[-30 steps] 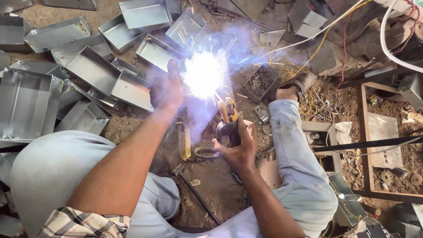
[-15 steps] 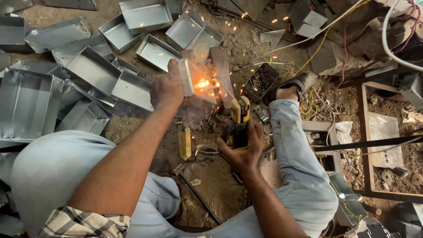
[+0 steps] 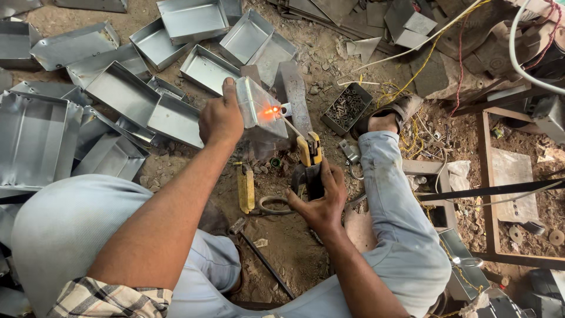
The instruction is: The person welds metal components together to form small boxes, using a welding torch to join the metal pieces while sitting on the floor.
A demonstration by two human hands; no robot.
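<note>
My left hand [image 3: 220, 118] grips the edge of a small sheet-metal box [image 3: 259, 109] held tilted above the ground. An orange glowing spot [image 3: 274, 110] shows on the box's side beside a small metal tab. My right hand [image 3: 321, 197] is closed on a yellow and black welding electrode holder [image 3: 310, 156]. Its thin rod [image 3: 289, 125] reaches up to the glowing spot. My knees frame the work on both sides.
Several open sheet-metal trays [image 3: 123, 88] lie piled at the left and top. A small box of bolts [image 3: 347, 108] sits by my right foot [image 3: 385, 121]. A yellow-handled tool [image 3: 244, 188] lies on the dirt. Cables and a rusty metal frame [image 3: 491, 188] crowd the right.
The bright welding arc and smoke of a second ago have died to sparks, then to one orange glow. Both hands stay almost in place.
</note>
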